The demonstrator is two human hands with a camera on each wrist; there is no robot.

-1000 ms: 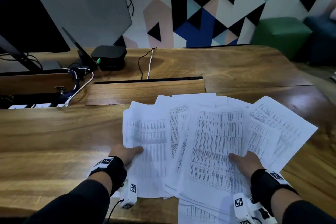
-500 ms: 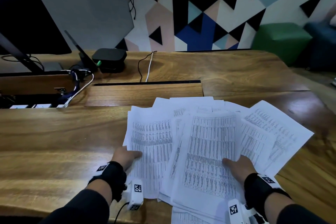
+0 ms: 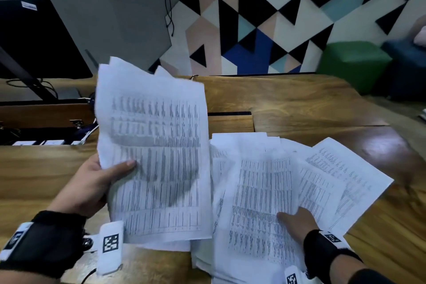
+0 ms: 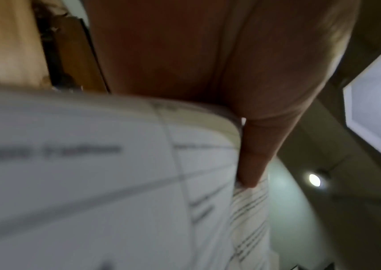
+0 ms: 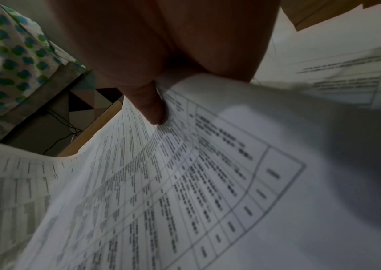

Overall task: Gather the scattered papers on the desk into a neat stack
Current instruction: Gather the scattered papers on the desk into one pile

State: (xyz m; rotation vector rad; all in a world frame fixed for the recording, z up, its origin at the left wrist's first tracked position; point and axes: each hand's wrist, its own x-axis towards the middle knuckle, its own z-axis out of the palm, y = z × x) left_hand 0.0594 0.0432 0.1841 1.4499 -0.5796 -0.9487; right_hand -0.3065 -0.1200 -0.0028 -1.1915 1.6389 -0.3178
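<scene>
Two hands: both on paper.
Left hand (image 3: 92, 182): thumb and fingers pinch lifted sheets (image 3: 156, 163), raised off desk (image 3: 288, 101).
Right hand (image 3: 297, 219): thumb clamped on fanned papers (image 3: 260, 203) lying on desk.
Behind: monitor (image 3: 34, 39), cables.

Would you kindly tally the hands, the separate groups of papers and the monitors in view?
Hands: 2, left hand and right hand
Paper groups: 2, held bundle and spread pile on the desk
Monitors: 1, monitor
Total: 5
</scene>
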